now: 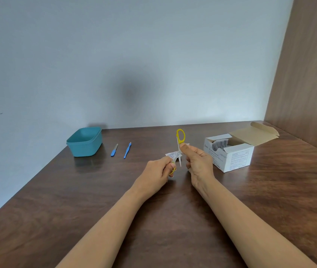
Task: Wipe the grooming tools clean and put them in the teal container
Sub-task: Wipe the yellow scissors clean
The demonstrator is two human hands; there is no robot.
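Above the middle of the worktop, a pair of yellow-handled scissors was held clear of the surface by both hands. The scissors were spread open: one loop stood uppermost and the other lay low at the left. The left hand was raised on an outstretched forearm, knuckles upward, its fingers curled round the lower loop. The right hand was turned with its thumb uppermost; thumb and forefinger were pinched on the shank just under the upper loop, and the remaining fingers were curled inward. A piece of white printed paper was seen between the two hands, by the pivot. Whether it was gripped or lying on the worktop behind could not be told.

The teal container was noted at the far left, against the wall, lid off. Just right of it lay a blue-handled file and a second blue tool, side by side and apart. An opened white box stood near the right hand, flap raised, sachets showing inside.
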